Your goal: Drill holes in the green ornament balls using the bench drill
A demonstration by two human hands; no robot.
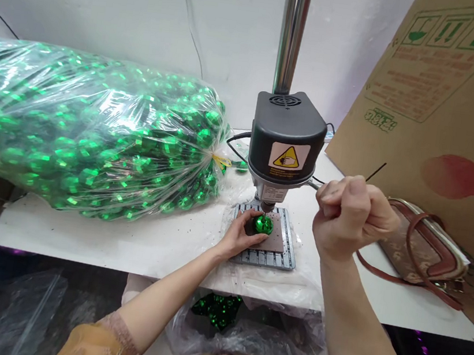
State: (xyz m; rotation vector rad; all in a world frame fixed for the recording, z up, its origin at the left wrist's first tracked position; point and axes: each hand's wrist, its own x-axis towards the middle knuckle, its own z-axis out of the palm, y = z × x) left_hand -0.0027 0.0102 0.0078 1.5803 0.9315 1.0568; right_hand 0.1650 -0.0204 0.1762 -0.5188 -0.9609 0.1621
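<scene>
On the left of the white counter [101, 241] lies a large clear bag [94, 135], packed with shiny green balls and gathered shut by a yellow tie [220, 161]. Below the counter's front edge, crumpled plastic [251, 334] holds more shiny green pieces [219, 310]; how many is hidden. The left hand [236, 235] rests at the drill press, its thumb and fingers pinching a green ball [263, 224] on a brown board [274, 243], directly under the chuck. Drilling that ball appears to be the step in hand, though whether the bit has pierced it I cannot tell. The black-topped drill press [287, 126] has a side lever [315, 185], and the right hand's [345, 215] grip is curled tight around it. The next move seems to call for a steady ball and controlled lever pressure. Farther right, a handbag [424, 243], its contents hidden, sits before a cardboard box [400, 129].
</scene>
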